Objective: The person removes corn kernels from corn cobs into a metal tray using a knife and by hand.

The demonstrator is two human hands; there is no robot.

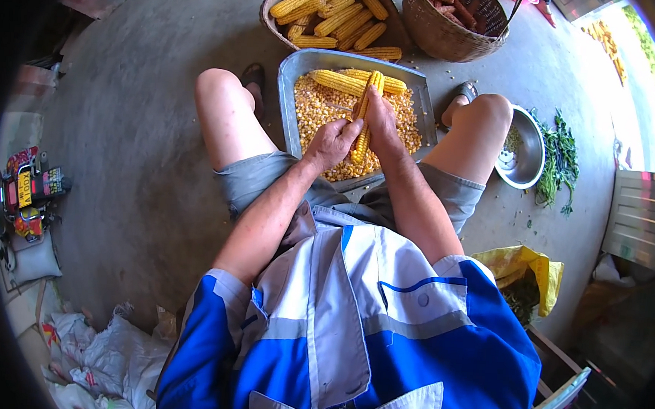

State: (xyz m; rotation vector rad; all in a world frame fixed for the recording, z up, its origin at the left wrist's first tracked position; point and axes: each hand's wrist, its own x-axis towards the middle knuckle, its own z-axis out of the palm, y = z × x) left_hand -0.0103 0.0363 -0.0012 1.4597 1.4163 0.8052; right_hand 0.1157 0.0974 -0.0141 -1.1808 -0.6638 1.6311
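Note:
An ear of yellow corn (360, 148) is held at a steep slant over a grey metal pan (284, 97). My right hand (381, 119) is wrapped round its upper middle. Lower down, my left hand (330, 143) is closed with thumb and fingers pressed against the same ear; the fingertips are partly hidden. Loose corn kernels (319, 114) cover much of the pan's bottom. Two more ears lie at the pan's far end, a left ear (335, 81) and a right ear (395, 83), just beyond my hands.
Beyond the pan stand a basket (267, 15) heaped with corn ears and a wicker basket (435, 33) holding reddish-brown cobs. A metal bowl (539, 146) and leafy greens (560, 159) lie right of my knee. A yellow sack (551, 282) sits nearer; white sacks (112, 356) lie at lower left.

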